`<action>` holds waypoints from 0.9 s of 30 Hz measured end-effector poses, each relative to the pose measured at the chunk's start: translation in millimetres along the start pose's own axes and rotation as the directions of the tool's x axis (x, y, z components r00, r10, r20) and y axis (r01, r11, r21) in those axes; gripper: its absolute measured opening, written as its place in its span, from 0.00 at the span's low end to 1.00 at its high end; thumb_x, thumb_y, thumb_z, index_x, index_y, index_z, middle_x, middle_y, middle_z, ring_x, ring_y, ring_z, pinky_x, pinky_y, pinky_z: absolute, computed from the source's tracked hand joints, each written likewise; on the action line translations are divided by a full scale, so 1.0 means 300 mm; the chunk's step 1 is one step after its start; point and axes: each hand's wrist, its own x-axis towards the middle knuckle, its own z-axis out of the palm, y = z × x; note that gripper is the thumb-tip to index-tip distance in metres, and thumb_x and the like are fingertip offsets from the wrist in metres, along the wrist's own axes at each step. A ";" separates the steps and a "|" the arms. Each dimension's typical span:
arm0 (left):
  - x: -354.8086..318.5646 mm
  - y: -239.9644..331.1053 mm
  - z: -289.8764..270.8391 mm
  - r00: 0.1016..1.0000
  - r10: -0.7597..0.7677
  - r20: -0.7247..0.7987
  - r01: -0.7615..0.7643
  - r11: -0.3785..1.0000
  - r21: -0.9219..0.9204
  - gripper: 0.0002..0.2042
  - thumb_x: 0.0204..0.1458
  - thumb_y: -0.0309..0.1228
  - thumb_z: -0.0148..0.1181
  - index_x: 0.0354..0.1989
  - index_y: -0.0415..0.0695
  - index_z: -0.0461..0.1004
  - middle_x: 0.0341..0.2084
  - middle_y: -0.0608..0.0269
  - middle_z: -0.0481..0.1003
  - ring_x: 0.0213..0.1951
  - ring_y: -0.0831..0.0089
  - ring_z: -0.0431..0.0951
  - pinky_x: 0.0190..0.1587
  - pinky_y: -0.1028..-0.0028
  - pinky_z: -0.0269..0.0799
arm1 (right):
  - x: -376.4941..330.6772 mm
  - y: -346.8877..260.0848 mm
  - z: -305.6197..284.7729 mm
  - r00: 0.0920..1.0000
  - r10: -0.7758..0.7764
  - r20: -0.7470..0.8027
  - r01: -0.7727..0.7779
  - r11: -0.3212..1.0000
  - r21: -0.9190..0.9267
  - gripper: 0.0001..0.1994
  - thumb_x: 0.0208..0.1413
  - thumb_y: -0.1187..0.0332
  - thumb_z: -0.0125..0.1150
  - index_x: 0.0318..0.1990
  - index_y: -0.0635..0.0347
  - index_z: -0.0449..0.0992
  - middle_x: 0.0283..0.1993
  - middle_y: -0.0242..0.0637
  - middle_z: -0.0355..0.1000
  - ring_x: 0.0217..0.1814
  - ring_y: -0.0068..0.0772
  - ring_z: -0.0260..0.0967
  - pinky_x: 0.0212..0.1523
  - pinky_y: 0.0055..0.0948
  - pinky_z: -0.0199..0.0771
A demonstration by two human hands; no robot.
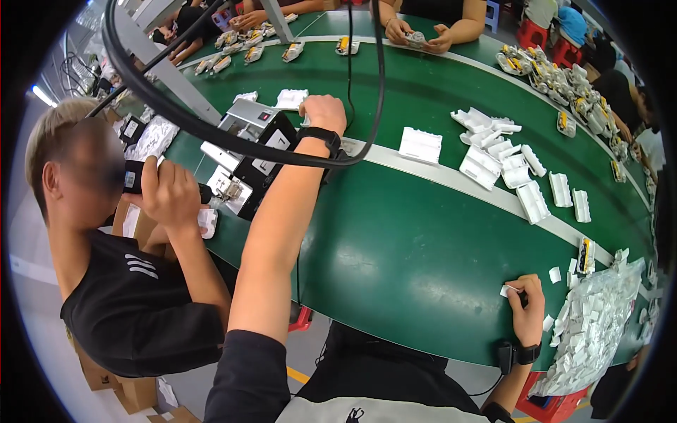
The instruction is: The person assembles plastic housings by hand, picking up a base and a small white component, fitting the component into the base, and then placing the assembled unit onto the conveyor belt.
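machine (248,185): white labels (263,167), wording unreadable | black shirt (134,317): white stripes (141,266)

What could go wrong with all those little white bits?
The small white piece could slip from the right hand, which only pinches it. The plastic bag seems to reach past the green table's near edge, so it might slide off and spill.

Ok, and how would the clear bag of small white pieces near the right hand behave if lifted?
The clear bag would probably sag, since it looks thin and crumpled. It may feel fairly heavy, with so many small white pieces heaped in it. Some could spill: loose pieces lie beside it.
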 end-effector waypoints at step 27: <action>-0.753 -0.323 -0.049 0.929 -0.100 -0.357 -0.127 0.819 -0.560 0.03 0.52 0.19 0.62 0.34 0.40 0.79 0.34 0.53 0.78 0.36 0.51 0.85 0.37 0.56 0.81 | 0.432 -0.636 0.357 0.746 -0.522 0.413 0.599 0.797 -0.074 0.06 0.57 0.78 0.71 0.39 0.61 0.79 0.38 0.38 0.75 0.42 0.44 0.73 0.44 0.39 0.74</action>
